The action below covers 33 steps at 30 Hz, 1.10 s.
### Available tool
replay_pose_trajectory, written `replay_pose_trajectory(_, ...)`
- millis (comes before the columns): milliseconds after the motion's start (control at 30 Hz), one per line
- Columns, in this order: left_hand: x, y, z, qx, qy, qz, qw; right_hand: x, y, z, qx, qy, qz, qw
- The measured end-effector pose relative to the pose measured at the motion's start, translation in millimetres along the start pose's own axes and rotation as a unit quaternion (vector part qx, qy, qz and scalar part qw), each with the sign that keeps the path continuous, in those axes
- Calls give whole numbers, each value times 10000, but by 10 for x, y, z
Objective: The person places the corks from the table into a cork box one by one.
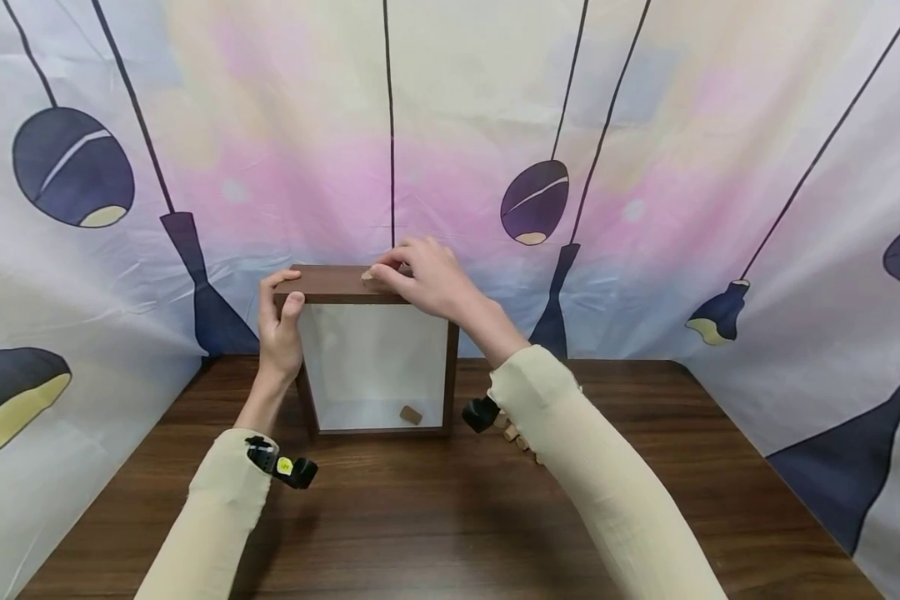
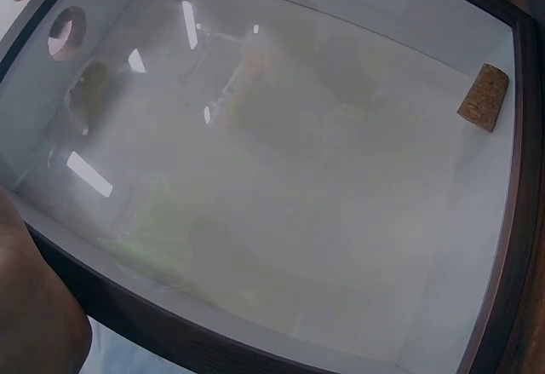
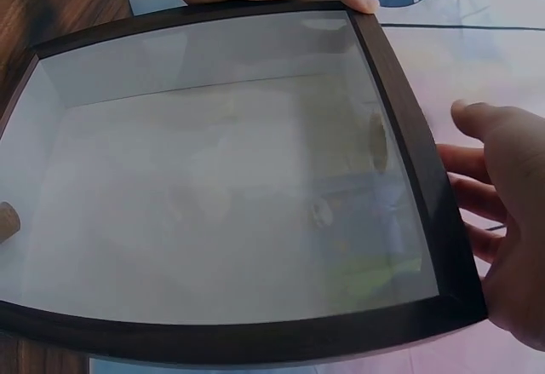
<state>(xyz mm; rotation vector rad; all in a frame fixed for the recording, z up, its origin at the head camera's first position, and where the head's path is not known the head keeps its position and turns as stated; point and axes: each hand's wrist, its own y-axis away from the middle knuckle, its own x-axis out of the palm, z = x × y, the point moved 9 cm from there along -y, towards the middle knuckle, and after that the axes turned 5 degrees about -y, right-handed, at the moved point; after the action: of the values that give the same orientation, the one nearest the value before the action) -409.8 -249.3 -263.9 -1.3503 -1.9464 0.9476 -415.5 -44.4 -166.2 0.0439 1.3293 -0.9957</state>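
Note:
A dark wooden box frame [image 1: 375, 365] with a clear front and white inside stands upright on the table. My left hand [image 1: 279, 325] grips its upper left corner, thumb at the front edge and fingers over the top. A round hole [image 2: 66, 33] opens in the top side, its tan edge showing in the head view. Right beside that hole, my right hand [image 1: 431, 275] touches the top with bent, loose fingers; nothing shows between thumb and fingers in the right wrist view. One cork [image 2: 484, 98] lies inside on the bottom, towards the right.
Several more corks [image 1: 512, 433] lie on the brown wood table [image 1: 390, 517] to the right of the frame, partly behind my right sleeve and wrist camera. A cloth backdrop [image 1: 457, 125] printed with lamps hangs close behind the frame.

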Motion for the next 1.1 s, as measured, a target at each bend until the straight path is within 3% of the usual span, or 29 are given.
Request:
replay_pose_trajectory(133,-2,2,-4,42,-22,-9,10000,-46,61,-43,51,-60,-151,9999)
replay_pose_trajectory(400,-9,28,19,90,-77,33,9999,-233,252,-48,-383,-495,-374,9973)
replay_pose_trajectory(700,-42,27,-11,68,-207,-28,9998,-413,473,-184,-133,-718,-567,9957)
replay_pose_trajectory(1100,-14,6,-41,102,-305,-80,9995,-611,774,-370,-191,-783,-1063,9911)
